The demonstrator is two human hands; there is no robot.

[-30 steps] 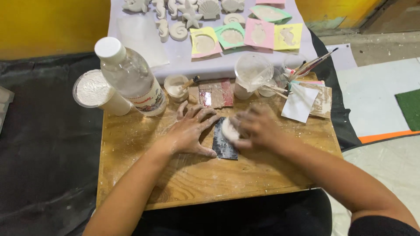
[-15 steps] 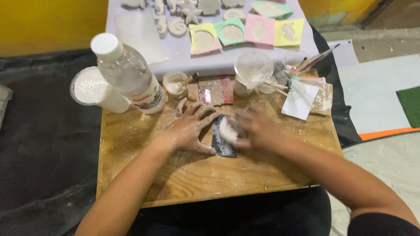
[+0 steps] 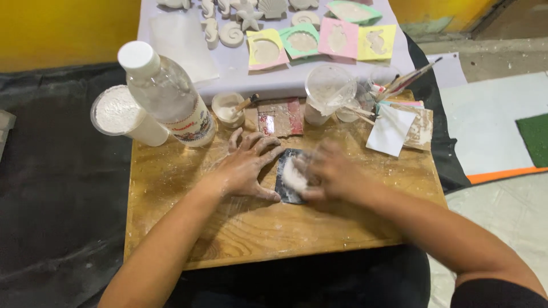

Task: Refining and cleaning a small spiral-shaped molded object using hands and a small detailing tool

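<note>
a small dark sandpaper sheet (image 3: pixel 287 181) lies flat near the middle of the dusty wooden board (image 3: pixel 268 228), and on it sits a white plaster piece (image 3: pixel 295 176), rounded and pale, partly hidden and blurred, its exact shape unclear.

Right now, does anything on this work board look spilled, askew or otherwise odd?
White powder is dusted and smeared over the wooden board, thickest around the left hand and right hand, which press a white lump on a dark sheet. Nothing looks tipped or broken.
</note>
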